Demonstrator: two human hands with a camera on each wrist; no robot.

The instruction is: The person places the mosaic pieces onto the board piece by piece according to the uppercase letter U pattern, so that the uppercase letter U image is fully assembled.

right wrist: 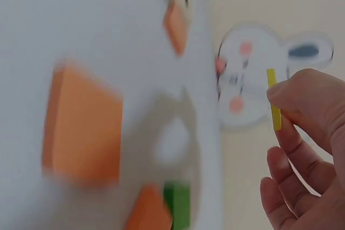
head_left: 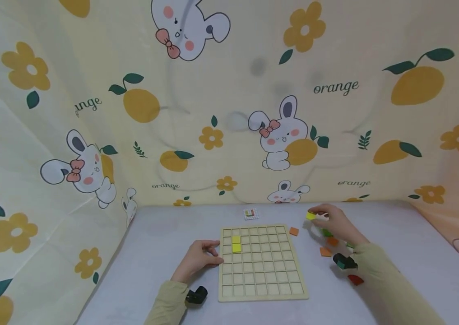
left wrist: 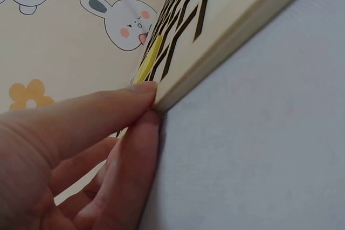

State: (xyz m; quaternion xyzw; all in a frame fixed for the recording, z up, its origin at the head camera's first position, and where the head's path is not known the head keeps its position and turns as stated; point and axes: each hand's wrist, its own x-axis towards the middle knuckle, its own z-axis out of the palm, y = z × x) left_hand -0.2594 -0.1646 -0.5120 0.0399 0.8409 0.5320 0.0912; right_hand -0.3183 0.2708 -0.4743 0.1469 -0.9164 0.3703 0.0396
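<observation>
My right hand is raised over the right part of the table, pinching a yellow tile between thumb and index finger. The tile is thin and seen edge-on in the right wrist view. At the board's left edge is my left hand, its thumb and index fingertip gripping the rim. The board is pale wood, divided into a grid of square cells, and lies flat. Two yellow tiles sit one behind the other in its upper left cells. The left wrist view shows a yellow tile beyond the fingertips.
An orange tile lies by the board's far right corner. Below my right hand are more orange tiles, a green piece and a red piece. A small patterned card lies behind the board, before the printed curtain.
</observation>
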